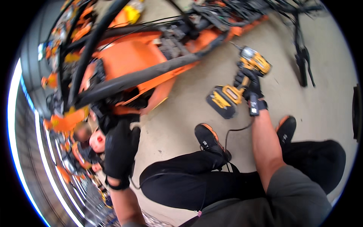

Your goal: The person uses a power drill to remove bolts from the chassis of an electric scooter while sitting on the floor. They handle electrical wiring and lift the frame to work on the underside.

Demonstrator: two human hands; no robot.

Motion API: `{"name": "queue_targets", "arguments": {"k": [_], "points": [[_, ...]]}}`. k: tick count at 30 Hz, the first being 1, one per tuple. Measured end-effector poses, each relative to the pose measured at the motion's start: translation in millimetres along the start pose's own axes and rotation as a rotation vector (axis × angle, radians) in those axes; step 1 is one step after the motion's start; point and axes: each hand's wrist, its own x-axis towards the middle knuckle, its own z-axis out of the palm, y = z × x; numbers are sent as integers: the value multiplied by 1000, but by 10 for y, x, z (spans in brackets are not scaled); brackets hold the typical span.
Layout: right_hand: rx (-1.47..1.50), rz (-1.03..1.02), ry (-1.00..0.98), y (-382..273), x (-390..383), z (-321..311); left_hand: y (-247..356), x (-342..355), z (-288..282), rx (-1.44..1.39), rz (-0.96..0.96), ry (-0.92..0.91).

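Observation:
In my gloved right hand (249, 81) is a yellow and black cordless impact driver (254, 59), gripped by its handle. Its thin bit points up and left toward the vehicle's edge, apart from it, and the bulky battery (224, 102) faces down-left. My left hand (121, 149), in a black glove, is at the lower left side of an orange-bodied vehicle, just below its black tube frame (145, 73). Dark parts of the vehicle and blur hide its fingertips, so whether it grasps anything does not show. An orange panel (130, 58) lies behind the tube.
A black stand-like post with a lever (301, 66) reaches the floor at upper right. My shoes (208, 138) and bent knees are on the grey floor below the driver. A thin cable (227, 140) runs from my right wrist. Another person (84, 134) is at far left among more orange vehicles.

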Motion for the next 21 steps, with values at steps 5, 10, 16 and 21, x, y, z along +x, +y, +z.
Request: {"name": "queue_targets", "arguments": {"k": [5, 10, 16, 21], "points": [[74, 18, -15, 97, 27, 61, 827, 29, -37, -240, 138, -257], [219, 102, -30, 119, 3, 16, 1131, 838, 852, -538, 130, -402], [252, 204, 0, 624, -30, 142, 904, 1099, 1355, -873, -197, -706], [296, 186, 3, 731, -9, 224, 671, 1078, 1479, -935, -234, -766]]}}
